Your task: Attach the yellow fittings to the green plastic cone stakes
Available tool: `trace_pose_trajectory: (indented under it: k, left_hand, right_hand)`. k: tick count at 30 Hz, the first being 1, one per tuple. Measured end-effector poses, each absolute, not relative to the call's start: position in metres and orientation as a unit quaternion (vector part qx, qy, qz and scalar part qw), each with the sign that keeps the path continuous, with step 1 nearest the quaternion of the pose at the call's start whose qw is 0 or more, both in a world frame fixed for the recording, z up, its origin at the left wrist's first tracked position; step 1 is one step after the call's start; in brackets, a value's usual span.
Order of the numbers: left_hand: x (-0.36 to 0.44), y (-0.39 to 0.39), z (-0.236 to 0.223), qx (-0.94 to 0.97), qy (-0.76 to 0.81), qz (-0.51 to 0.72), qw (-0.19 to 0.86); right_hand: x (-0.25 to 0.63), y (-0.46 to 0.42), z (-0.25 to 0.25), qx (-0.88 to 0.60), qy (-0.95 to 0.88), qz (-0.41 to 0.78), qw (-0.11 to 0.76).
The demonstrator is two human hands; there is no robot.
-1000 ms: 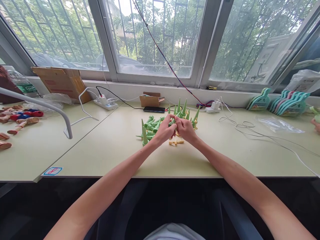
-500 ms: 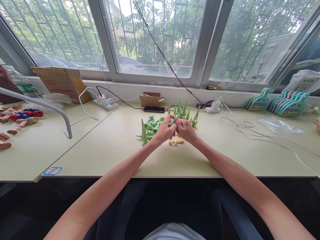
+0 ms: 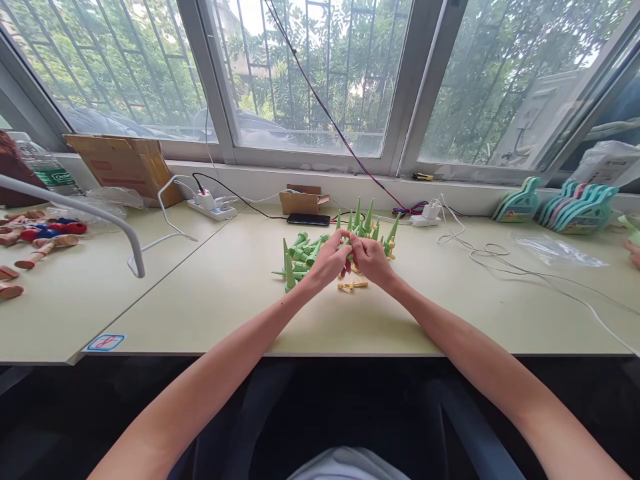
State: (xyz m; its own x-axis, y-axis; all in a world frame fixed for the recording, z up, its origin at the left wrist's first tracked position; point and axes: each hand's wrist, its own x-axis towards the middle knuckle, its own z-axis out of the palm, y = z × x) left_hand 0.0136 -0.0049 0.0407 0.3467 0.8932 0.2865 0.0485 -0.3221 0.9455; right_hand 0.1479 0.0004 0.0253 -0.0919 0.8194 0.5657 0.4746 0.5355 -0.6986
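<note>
My left hand and my right hand meet fingertip to fingertip above the table, fingers closed. A bit of green plastic piece shows between them, curled in my left fingers; most of it is hidden. What my right fingertips pinch is too small to make out. To the left and behind lies a heap of green cone-shaped pieces. One green spike stands upright by my left wrist. More green cones stand beyond my hands, some beside small yellow parts. Several small yellow pegs lie just below my hands.
A black phone lies before a small cardboard box. White cables and a plastic bag are at right, near teal hanger-like boards. Wooden toys and a lamp arm are left. Another person's hand shows at the right edge.
My hands stay in place, with only a slight shift of the fingers where they meet. At the right edge, the other person's hand now has a light green thing by it.
</note>
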Motion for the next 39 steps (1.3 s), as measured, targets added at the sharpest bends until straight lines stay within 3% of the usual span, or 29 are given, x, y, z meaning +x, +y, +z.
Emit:
trace_pose_trajectory:
  k: [39]
  left_hand:
    - [0.0136, -0.0041, 0.0397, 0.675, 0.353, 0.466, 0.449]
  right_hand:
    - [0.1494, 0.0014, 0.0239, -0.443, -0.725, 0.171, 0.498]
